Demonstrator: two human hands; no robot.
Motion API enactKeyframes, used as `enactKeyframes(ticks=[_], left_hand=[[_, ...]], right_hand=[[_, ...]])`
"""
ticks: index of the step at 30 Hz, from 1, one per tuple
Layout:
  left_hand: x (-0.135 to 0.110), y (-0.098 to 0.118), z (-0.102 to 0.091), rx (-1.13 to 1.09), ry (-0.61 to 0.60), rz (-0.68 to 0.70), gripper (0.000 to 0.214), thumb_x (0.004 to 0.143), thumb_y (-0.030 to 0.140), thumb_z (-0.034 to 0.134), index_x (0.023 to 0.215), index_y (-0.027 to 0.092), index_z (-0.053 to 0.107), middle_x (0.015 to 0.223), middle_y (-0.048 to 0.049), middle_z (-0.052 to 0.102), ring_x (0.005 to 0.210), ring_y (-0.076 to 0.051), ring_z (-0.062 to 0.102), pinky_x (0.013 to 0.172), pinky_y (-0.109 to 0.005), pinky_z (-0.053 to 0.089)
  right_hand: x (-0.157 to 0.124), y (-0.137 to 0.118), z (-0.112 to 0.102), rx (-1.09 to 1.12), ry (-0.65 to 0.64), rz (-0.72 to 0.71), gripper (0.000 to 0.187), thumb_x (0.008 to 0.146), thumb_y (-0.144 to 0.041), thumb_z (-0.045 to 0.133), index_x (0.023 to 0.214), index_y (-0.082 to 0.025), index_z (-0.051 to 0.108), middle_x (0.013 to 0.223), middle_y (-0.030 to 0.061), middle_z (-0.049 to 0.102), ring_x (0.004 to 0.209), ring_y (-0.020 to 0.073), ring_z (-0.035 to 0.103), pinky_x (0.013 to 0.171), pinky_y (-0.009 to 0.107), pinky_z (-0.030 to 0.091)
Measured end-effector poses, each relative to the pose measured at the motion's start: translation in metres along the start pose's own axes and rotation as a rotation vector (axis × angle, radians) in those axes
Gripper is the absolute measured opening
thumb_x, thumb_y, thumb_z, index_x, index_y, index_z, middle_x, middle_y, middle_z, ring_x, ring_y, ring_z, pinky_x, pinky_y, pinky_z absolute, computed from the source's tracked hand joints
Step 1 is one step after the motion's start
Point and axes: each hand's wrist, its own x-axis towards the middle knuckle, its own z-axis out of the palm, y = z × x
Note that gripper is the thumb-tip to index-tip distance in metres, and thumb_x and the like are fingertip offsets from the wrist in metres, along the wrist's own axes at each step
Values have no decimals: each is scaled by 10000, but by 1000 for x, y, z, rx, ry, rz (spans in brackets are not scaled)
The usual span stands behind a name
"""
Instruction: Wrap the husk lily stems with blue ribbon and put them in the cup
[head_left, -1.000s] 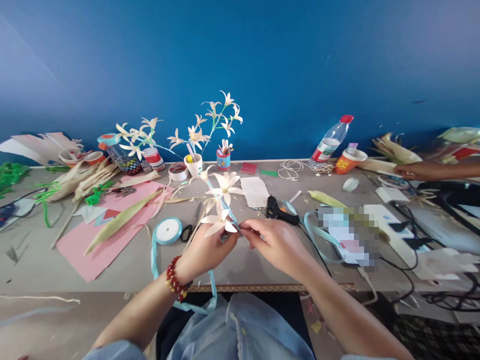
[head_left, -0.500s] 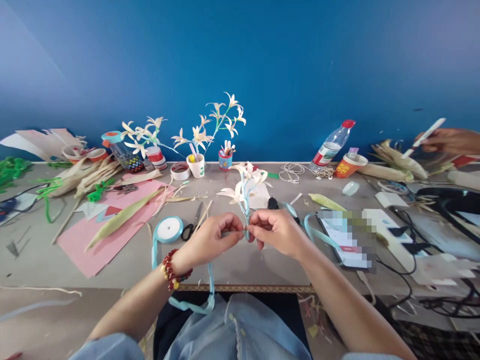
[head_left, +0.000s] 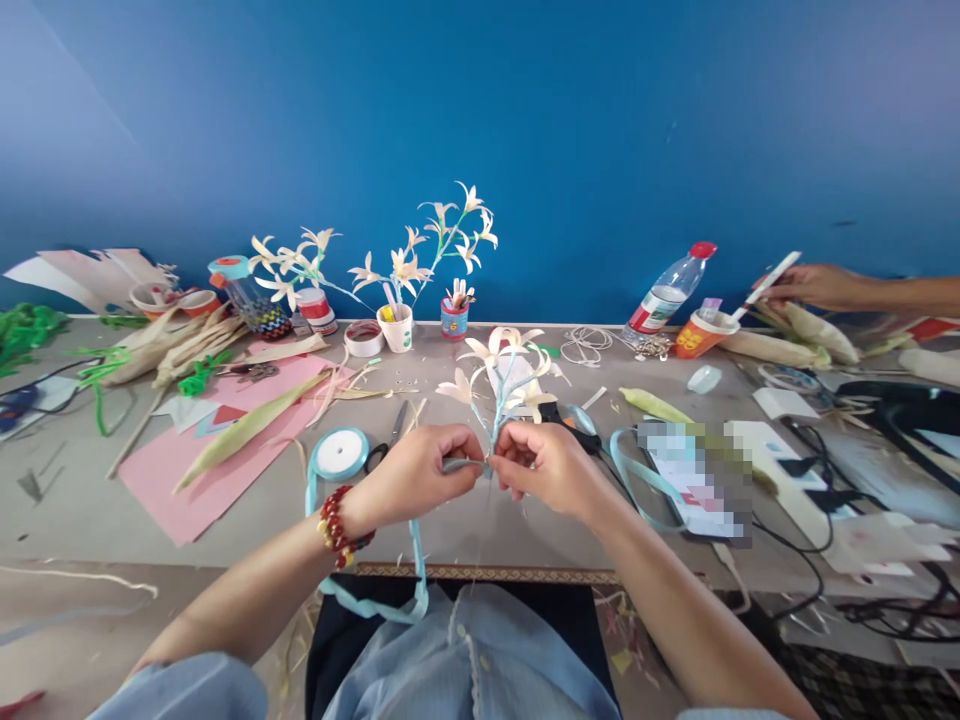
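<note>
A sprig of cream paper flowers [head_left: 501, 372] on a light blue stem stands upright between my hands. My left hand [head_left: 420, 472], with a red bead bracelet on its wrist, pinches a light blue ribbon [head_left: 417, 560] against the stem's base. My right hand [head_left: 546, 464] is closed on the stem from the other side, fingertips touching the left hand's. The ribbon runs down over the table edge and back up to a white ribbon spool [head_left: 339, 453] lying left of my left hand. Black scissors [head_left: 384, 446] lie just beyond the spool.
Finished flower sprigs stand in a white cup [head_left: 396, 328] at the back. Pink paper [head_left: 225, 440] and corn husks cover the left. A black glue gun [head_left: 571, 418], a phone [head_left: 694, 478], a power strip and cables lie right. Another person's hand [head_left: 810, 285] holds a white stick at far right.
The flower sprig has swung from leaning left to standing upright, and both hands shifted slightly right and closer together. The other person's hand at far right lifted with a white stick.
</note>
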Motion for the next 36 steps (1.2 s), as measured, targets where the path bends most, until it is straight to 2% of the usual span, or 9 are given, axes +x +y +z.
enactKeyframes(ticks=[6,13,17,21,23,26,31,33,36], left_hand=[[2,-6,0,-71,-32,-21,87,815,256,594,816,182,639,691,43,596,610,-111,482,571,-220,356],[-2,-5,10,204,154,37,71,862,249,569,839,209,623,709,16,640,639,-148,542,604,-255,334],[-2,-7,18,185,229,49,164,912,351,569,868,215,649,691,10,644,613,-151,552,592,-252,336],[3,-9,22,133,281,32,124,892,287,568,876,208,663,674,16,626,609,-144,551,597,-244,346],[5,-8,22,35,273,0,106,867,272,586,847,197,657,661,26,607,598,-131,528,595,-238,350],[6,-4,20,-233,197,-58,132,855,305,614,824,180,644,657,40,575,560,-98,461,554,-220,331],[5,-1,13,-741,5,-112,234,802,370,717,828,168,601,553,88,432,427,-37,261,425,-195,175],[5,-2,12,-862,-52,-119,268,772,368,757,809,166,585,528,99,390,409,-25,230,410,-190,150],[5,-3,14,-932,-134,-130,310,752,389,784,777,169,567,511,101,380,397,-20,228,402,-189,144]], right_hand=[[1,-4,2,-132,34,-4,162,886,-253,592,740,-205,541,634,-21,681,554,120,641,530,201,438],[2,4,11,-194,181,-70,165,927,-271,555,773,-218,526,678,-14,676,595,132,650,538,206,442],[2,5,13,-259,278,-141,192,938,-296,556,762,-222,536,665,-2,684,609,147,656,538,216,444],[3,1,15,-320,368,-202,151,907,-258,576,762,-224,551,643,-2,688,599,150,650,553,228,440],[3,0,16,-293,406,-207,133,886,-246,587,758,-221,557,640,3,681,592,149,639,544,230,436],[1,-1,16,-83,390,-159,143,865,-261,608,737,-212,566,631,6,651,564,138,606,494,219,430],[1,1,15,583,170,-68,216,839,-392,703,821,-200,607,607,-31,600,450,86,504,451,214,467],[2,3,16,777,102,-55,266,801,-418,760,889,-210,619,618,-46,600,402,62,436,411,207,460],[3,5,16,908,-10,-12,291,779,-417,802,835,-208,608,562,-65,571,361,46,387,366,191,435]])
